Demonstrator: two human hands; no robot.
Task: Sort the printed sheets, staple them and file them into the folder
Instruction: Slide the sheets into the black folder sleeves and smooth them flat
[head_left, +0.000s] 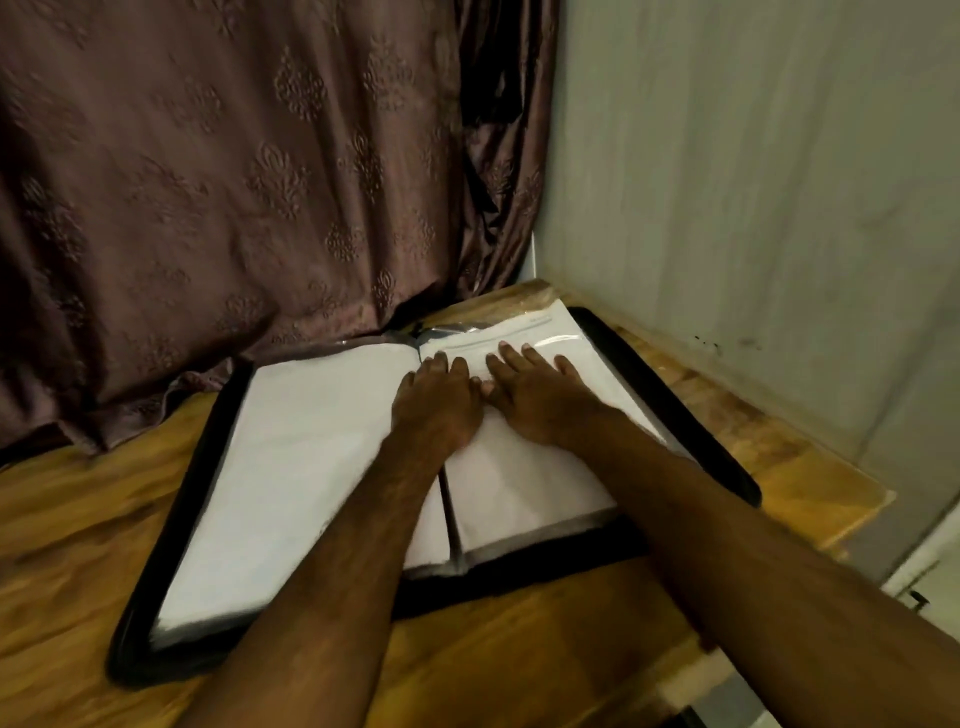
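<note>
A black-edged folder (197, 467) lies open on the wooden table, its white plastic sleeves spread to both sides. My left hand (439, 400) rests flat on the right-hand page near the spine, fingers straight. My right hand (535, 395) lies flat beside it on the same page (519, 483), fingers spread toward a glossy sleeve opening at the top. Both hands press down on white sheets; I cannot tell whether loose printed sheets lie under them. No stapler is in view.
A brown patterned curtain (234, 182) hangs behind the table and drapes onto its far edge. A pale wall (753, 182) runs close along the right side. The wooden table (78, 545) shows bare at left and front; its right edge (857, 514) is near.
</note>
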